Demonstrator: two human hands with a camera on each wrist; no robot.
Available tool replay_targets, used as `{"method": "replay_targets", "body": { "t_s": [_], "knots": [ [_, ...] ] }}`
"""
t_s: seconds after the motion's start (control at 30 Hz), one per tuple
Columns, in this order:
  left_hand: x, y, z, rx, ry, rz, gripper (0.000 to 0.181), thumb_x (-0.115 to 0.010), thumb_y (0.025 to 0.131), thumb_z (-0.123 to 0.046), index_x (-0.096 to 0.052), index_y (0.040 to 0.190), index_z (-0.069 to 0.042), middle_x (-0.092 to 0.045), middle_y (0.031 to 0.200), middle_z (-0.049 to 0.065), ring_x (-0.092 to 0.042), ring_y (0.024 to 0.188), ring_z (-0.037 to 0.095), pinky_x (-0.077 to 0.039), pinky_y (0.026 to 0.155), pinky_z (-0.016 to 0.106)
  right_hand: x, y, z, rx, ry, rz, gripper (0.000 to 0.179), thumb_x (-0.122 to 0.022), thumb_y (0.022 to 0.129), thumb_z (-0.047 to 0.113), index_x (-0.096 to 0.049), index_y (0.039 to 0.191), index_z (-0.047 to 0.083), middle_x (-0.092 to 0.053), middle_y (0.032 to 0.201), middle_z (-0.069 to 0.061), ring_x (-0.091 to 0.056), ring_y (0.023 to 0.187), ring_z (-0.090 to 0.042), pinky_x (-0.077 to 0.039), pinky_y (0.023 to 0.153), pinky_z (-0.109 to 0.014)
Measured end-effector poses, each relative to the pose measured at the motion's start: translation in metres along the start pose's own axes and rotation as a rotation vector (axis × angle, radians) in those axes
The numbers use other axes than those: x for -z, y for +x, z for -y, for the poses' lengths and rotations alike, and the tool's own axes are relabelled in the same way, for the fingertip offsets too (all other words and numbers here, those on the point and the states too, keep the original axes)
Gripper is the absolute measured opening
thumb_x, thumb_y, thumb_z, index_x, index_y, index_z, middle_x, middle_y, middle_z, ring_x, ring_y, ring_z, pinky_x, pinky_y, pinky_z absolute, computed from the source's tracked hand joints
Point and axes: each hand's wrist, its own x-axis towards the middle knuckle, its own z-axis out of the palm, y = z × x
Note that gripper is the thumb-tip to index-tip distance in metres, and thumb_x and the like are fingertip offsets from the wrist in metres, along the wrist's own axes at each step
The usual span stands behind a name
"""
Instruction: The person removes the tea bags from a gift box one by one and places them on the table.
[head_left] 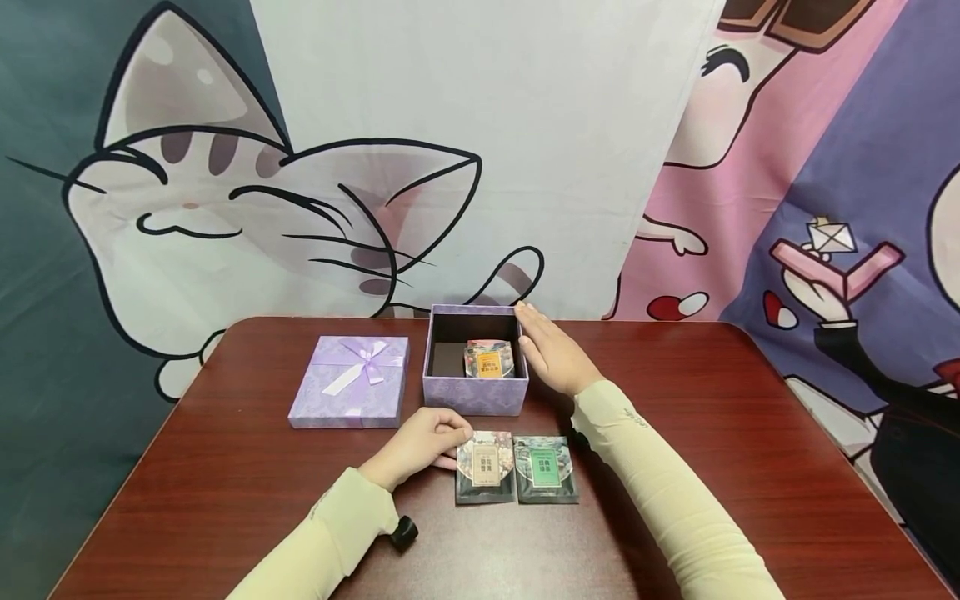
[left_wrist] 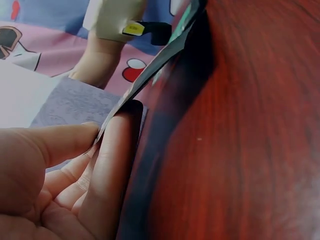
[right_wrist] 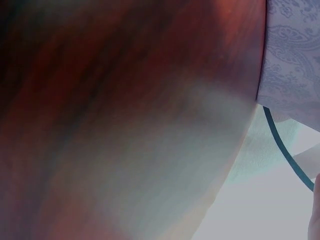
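Observation:
My left hand (head_left: 415,447) pinches the left edge of a flat sachet with a beige label (head_left: 486,467) between thumb and fingers. In the left wrist view that sachet (left_wrist: 150,70) is seen edge-on, tilted up from the table. Right beside it lies a sachet with a green label (head_left: 545,469). Straight fingers of my right hand (head_left: 558,352) rest against the right side of an open purple box (head_left: 475,396). Inside the box, toward its right, sits a sachet with an orange label (head_left: 489,360). The right wrist view shows only a fingertip and the box's patterned side (right_wrist: 295,55).
To the left of the box lies its purple lid (head_left: 348,383), topped with a ribbon bow. Everything stands on a dark red wooden table (head_left: 697,433). A printed cartoon cloth (head_left: 570,150) hangs behind the table's far edge.

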Motion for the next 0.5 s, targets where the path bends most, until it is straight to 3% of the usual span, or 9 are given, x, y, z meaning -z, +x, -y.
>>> {"method": "replay_targets", "body": {
  "t_s": [0.2,0.5],
  "knots": [
    [-0.0028,0.0006,0.0027,-0.025,0.085,-0.018,0.017,-0.064,0.099,-0.009,-0.068,0.105,0.006,-0.07,0.084,0.005,-0.066,0.072,0.012,-0.062,0.065,0.034,-0.0007,0.0002,-0.0004,0.008,-0.006,-0.009,0.057,-0.037,0.108,0.027,-0.031,0.155,-0.004,-0.031,0.161,-0.02,-0.029,0.149,-0.039,-0.018,0.124,-0.041],
    [-0.0067,-0.0001,-0.0006,-0.149,0.322,-0.082,0.004,-0.07,0.092,-0.007,-0.071,0.095,-0.004,-0.07,0.082,0.002,-0.065,0.069,0.01,-0.058,0.061,0.027,-0.002,0.0,-0.002,-0.013,-0.007,0.003,0.057,-0.038,0.108,0.027,-0.031,0.156,-0.002,-0.03,0.163,-0.017,-0.027,0.15,-0.036,-0.018,0.124,-0.041]
  ]
}}
